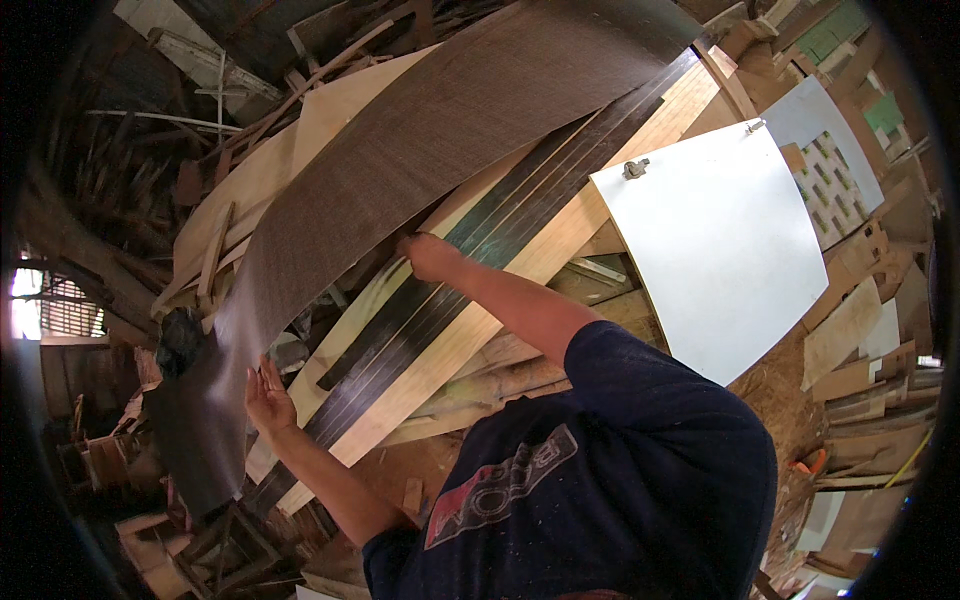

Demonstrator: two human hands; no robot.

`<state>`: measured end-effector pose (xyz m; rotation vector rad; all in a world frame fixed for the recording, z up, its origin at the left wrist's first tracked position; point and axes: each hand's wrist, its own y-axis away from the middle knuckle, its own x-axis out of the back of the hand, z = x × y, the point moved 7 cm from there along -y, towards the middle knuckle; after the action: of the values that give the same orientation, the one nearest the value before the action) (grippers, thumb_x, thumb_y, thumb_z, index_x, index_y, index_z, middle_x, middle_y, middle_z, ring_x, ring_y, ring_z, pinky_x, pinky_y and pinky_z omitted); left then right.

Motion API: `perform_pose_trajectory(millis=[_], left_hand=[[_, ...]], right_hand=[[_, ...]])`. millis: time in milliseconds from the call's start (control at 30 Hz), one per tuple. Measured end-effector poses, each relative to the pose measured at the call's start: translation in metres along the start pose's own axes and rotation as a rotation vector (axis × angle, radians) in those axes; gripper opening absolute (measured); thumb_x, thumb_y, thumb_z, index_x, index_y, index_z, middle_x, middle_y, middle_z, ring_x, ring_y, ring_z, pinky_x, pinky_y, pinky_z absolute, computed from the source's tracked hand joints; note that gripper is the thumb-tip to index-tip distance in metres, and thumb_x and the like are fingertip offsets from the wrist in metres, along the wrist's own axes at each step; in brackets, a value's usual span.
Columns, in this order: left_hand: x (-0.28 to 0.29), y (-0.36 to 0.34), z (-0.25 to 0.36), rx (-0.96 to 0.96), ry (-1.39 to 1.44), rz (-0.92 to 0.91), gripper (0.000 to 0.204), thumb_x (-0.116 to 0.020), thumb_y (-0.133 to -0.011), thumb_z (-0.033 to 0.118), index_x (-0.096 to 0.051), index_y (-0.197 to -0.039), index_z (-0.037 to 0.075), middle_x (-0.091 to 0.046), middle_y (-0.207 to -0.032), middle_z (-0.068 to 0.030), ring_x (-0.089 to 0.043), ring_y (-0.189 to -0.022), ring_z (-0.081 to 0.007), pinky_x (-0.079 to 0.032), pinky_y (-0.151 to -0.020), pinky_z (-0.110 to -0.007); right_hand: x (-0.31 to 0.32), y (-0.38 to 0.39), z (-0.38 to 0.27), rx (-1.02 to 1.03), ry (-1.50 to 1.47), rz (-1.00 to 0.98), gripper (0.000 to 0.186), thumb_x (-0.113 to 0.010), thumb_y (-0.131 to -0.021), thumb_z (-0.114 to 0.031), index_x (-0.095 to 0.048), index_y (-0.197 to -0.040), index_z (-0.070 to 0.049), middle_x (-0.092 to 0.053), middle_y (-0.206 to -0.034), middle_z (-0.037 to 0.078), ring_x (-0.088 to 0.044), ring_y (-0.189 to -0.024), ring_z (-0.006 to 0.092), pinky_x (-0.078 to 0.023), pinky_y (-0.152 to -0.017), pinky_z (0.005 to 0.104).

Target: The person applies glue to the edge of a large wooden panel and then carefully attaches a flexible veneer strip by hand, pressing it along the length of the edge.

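Probably light, flexible: grip brown sheet (430, 150), upper centre, by edge, as pinched in right hand (432, 258); beside unfurled, empty left hand (270, 402).

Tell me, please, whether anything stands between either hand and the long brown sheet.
Nothing visible does: the right hand is at the lower edge of the long brown sheet, and the open left hand is right beside that edge, though whether it touches is unclear.

A long brown flexible sheet (430, 150) spans the frame's upper right to lower left; behind it, upper left, lies a pale flat wooden panel (335, 108); below it, long black strips (557, 185); right of them, a white four-sided panel (720, 250).
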<state>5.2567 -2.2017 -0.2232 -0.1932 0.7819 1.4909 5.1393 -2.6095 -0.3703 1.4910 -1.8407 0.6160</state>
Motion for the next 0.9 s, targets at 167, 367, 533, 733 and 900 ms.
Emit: perform_pose_trajectory(millis=[167, 367, 533, 733, 900], left_hand=[[0.004, 0.001, -0.003, 0.004, 0.037, 0.010, 0.055, -0.059, -0.104, 0.009, -0.032, -0.142, -0.019, -0.054, -0.135, -0.0301, -0.063, -0.122, -0.0354, -0.054, -0.112, -0.043], [0.003, 0.007, -0.002, -0.023, 0.041, 0.052, 0.054, -0.060, -0.103, 0.008, -0.030, -0.143, -0.014, -0.042, -0.145, -0.0298, -0.055, -0.131, -0.0366, -0.053, -0.114, -0.044], [-0.008, 0.003, -0.005, 0.013, 0.034, 0.024, 0.034, -0.060, -0.103, 0.007, -0.045, -0.126, -0.014, -0.059, -0.127, -0.0271, -0.065, -0.120, -0.0332, -0.058, -0.108, -0.042], [0.005, 0.004, -0.001, -0.024, 0.000, -0.005, 0.069, -0.059, -0.103, 0.006, -0.017, -0.154, -0.014, -0.032, -0.157, -0.0301, -0.048, -0.141, -0.0382, -0.051, -0.115, -0.045], [-0.005, -0.001, -0.003, 0.015, 0.033, 0.028, 0.036, -0.058, -0.104, 0.007, -0.046, -0.127, -0.017, -0.060, -0.123, -0.0256, -0.066, -0.118, -0.0330, -0.059, -0.106, -0.041]], right_hand=[[-0.004, -0.004, -0.003, 0.146, -0.012, 0.098, 0.035, -0.063, -0.082, -0.012, -0.070, -0.113, 0.003, -0.070, -0.101, 0.026, -0.067, -0.103, 0.0429, -0.055, -0.089, 0.0517], [-0.001, -0.002, 0.001, 0.099, 0.040, 0.133, 0.031, -0.064, -0.081, -0.016, -0.074, -0.105, 0.000, -0.071, -0.105, 0.023, -0.066, -0.104, 0.0430, -0.054, -0.093, 0.0516], [0.001, -0.012, 0.042, 0.132, 0.259, 0.306, 0.029, -0.067, -0.081, -0.019, -0.075, -0.105, -0.005, -0.073, -0.088, 0.022, -0.070, -0.089, 0.0418, -0.055, -0.088, 0.0506], [0.022, 0.005, 0.038, 0.248, -0.044, 0.261, 0.027, -0.068, -0.085, -0.024, -0.076, -0.101, -0.004, -0.072, -0.093, 0.025, -0.070, -0.092, 0.0414, -0.056, -0.088, 0.0503], [0.013, -0.006, 0.065, 0.027, -0.035, 0.210, 0.028, -0.067, -0.089, -0.026, -0.076, -0.107, -0.006, -0.072, -0.103, 0.023, -0.069, -0.099, 0.0404, -0.056, -0.089, 0.0488]])
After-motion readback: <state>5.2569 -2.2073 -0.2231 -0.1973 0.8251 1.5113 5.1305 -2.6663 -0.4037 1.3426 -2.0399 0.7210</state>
